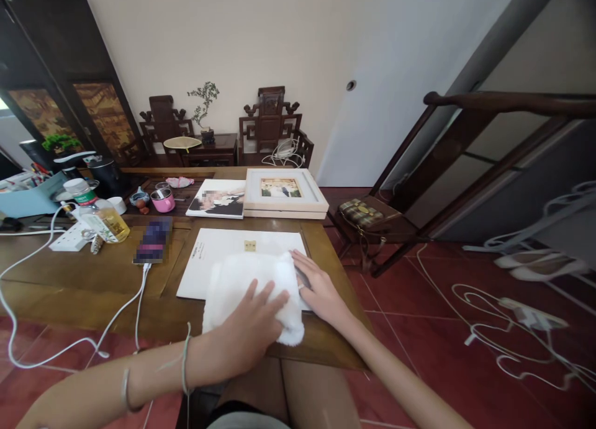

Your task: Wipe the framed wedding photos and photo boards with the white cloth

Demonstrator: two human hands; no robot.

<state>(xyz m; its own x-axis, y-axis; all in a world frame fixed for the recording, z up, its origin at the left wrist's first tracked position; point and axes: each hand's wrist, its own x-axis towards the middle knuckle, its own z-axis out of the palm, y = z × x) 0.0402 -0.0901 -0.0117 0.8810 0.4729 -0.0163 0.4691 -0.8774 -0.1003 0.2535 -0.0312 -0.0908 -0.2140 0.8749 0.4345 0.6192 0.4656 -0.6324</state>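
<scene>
A folded white fluffy towel (254, 277) lies over the near part of a white panel (272, 238) on the wooden table. The panel has a small gold-coloured metal plate (250, 246) near its middle and small print at its left. Pressed flat on the towel with fingers spread is my left hand (254, 320). At the panel's right side, my right hand (319, 286) rests with its fingers stretched out beside the towel's edge. A ring shows on one finger of that hand, and its fingertips meet the towel's upper right corner.
Behind the panel are a photo print (216, 199) and a pale framed picture box (286, 196). To the left stand a phone (153, 239) on a white cable, a pink cup (162, 200), a bottle (109, 221) and a power strip (72, 236). A chair holds a plaid bag (361, 213).
</scene>
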